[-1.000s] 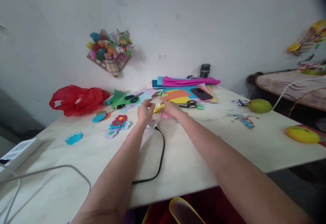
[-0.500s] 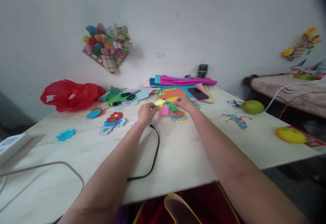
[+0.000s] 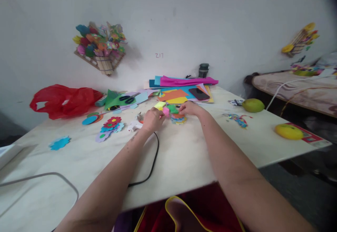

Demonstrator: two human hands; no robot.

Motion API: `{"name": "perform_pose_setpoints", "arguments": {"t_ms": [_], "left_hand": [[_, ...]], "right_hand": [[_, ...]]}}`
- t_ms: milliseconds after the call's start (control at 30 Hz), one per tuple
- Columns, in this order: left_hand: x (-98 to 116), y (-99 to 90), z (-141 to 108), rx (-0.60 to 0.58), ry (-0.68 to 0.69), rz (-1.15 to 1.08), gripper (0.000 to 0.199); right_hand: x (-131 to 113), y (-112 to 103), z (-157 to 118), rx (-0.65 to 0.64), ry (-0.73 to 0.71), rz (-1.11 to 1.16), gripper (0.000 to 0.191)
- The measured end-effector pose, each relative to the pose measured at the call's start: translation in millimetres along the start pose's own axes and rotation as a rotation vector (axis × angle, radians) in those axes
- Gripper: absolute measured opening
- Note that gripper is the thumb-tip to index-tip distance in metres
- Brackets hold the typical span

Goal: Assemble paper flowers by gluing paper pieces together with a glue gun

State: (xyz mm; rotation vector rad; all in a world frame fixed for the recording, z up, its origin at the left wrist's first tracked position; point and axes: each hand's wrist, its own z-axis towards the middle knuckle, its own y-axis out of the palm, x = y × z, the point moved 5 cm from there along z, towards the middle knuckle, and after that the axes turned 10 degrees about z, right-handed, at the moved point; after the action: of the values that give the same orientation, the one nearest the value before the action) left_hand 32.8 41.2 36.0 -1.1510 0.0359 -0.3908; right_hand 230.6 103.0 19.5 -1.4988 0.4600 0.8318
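Note:
Small paper pieces lie between my hands: a yellow piece (image 3: pixel 159 104), a pink piece (image 3: pixel 165 111) and a green piece (image 3: pixel 172 109). My left hand (image 3: pixel 153 119) has its fingers closed at the pink piece and seems to pinch it. At the right edge of the green piece is my right hand (image 3: pixel 189 108), thumb and finger pressed together; what they hold is too small to make out. A stack of scalloped paper flowers (image 3: pixel 178 118) rests just below. A white glue gun (image 3: pixel 134 126) with a black cord lies left of my left hand, partly hidden.
Red paper flowers (image 3: pixel 112 122), a blue scalloped piece (image 3: pixel 60 143) and a red plastic bag (image 3: pixel 65 102) are at the left. Scissors (image 3: pixel 129 98), coloured sheets (image 3: pixel 173 94) and a phone (image 3: pixel 199 94) lie at the back. Two mangoes (image 3: pixel 253 105) sit at the right.
My left hand has moved from the yellow piece to the pink one. More of the glue gun shows. The view has shifted slightly to the right.

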Motion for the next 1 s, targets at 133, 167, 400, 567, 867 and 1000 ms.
{"name": "perform_pose_setpoints", "arguments": {"t_ms": [133, 167, 400, 567, 867, 1000], "left_hand": [[4.6, 0.3, -1.1, -0.035, 0.092, 0.125, 0.02], [4.2, 0.2, -1.1, -0.03, 0.098, 0.126, 0.02], [-3.0, -3.2, -0.2, -0.015, 0.004, 0.065, 0.02], [-4.3, -4.0, 0.0, -0.016, -0.004, 0.045, 0.022], [-2.8, -3.7, 0.2, -0.031, -0.003, 0.007, 0.019], [-2.7, -4.7, -0.3, -0.038, -0.02, -0.028, 0.017]], "right_hand": [[-1.0, 0.0, -0.3, -0.093, -0.025, -0.017, 0.014], [-2.4, 0.2, -0.5, -0.102, -0.03, -0.039, 0.015], [-7.0, 5.1, -1.1, -0.13, -0.026, -0.098, 0.018], [-5.4, 5.0, -1.0, -0.139, -0.029, -0.11, 0.017], [-11.8, 2.4, -5.0, -0.098, -0.051, -0.243, 0.008], [-11.5, 2.5, -6.1, -0.1, -0.057, -0.244, 0.005]]}}
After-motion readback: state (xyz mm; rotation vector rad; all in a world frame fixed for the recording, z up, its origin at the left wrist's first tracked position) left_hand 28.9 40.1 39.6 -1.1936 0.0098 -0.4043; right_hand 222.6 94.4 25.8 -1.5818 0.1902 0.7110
